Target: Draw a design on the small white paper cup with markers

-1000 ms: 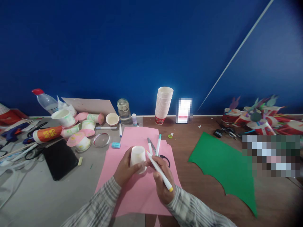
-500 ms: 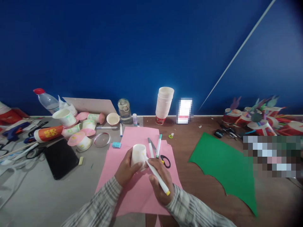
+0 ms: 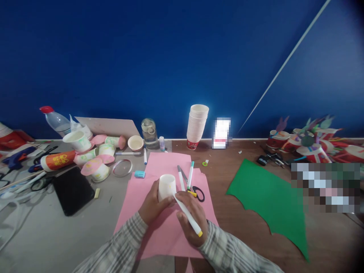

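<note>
My left hand (image 3: pixel 153 203) is closed around a white paper cup (image 3: pixel 166 185), which has faint yellow marks on its side. Between the fingers of my right hand (image 3: pixel 195 216) is a white marker (image 3: pixel 189 217) with a yellow end; its tip meets the cup's lower right side. Both hands are above sheets of pink paper (image 3: pixel 165 237). Just beyond the right hand lie a pair of scissors (image 3: pixel 201 194), a green-capped marker (image 3: pixel 190 175), a grey-capped marker (image 3: pixel 181 177) and a yellow cap (image 3: pixel 192 193), the last partly covered by my fingers.
A blue sharpener-like piece (image 3: pixel 139 174) lies on the pink paper's left edge. Behind stand a stack of paper cups (image 3: pixel 197 125) and a glass bottle (image 3: pixel 149 133). Green paper (image 3: pixel 270 201) lies right; a black tablet (image 3: pixel 73 190) and decorated cups (image 3: pixel 96 169) lie left.
The right hand and marker have shifted slightly left and down along the cup. The cup has turned a little in my left hand, and more of the yellow cap shows.
</note>
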`<state>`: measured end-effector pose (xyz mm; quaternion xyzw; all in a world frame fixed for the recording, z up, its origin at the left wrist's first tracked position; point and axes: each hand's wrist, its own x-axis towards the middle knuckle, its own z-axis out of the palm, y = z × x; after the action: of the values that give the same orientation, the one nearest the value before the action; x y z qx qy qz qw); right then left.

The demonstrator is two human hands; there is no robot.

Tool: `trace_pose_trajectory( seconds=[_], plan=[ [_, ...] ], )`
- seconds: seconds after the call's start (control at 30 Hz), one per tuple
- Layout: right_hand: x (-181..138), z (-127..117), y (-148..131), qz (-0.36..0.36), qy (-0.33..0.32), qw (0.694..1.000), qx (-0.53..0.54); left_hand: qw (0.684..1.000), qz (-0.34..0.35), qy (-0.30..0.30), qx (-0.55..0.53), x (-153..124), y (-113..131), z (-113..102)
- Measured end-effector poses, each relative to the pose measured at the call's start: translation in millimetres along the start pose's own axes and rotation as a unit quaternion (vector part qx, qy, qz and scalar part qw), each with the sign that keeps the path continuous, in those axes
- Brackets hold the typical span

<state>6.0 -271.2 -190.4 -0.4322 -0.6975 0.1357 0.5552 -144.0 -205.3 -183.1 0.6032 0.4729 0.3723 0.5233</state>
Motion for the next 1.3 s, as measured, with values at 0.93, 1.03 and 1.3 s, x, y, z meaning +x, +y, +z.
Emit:
trace_pose_trajectory(
  seconds=[0.93,1.03,1.3],
  plan=[
    [3.4,0.1,0.9,0.008,-0.019,1.000,-0.004,1.000,0.007,0.006,0.004,0.1,-0.2,0.5],
    [3.0,-1.6,0.1,0.001,-0.029,1.000,-0.003,1.000,0.009,0.008,0.008,0.6,-0.6,-0.4],
    [1.5,0.0,1.0,-0.006,0.006,1.000,-0.019,1.000,0.000,-0.005,-0.016,1.4,-6.7,-1.0]
  ],
)
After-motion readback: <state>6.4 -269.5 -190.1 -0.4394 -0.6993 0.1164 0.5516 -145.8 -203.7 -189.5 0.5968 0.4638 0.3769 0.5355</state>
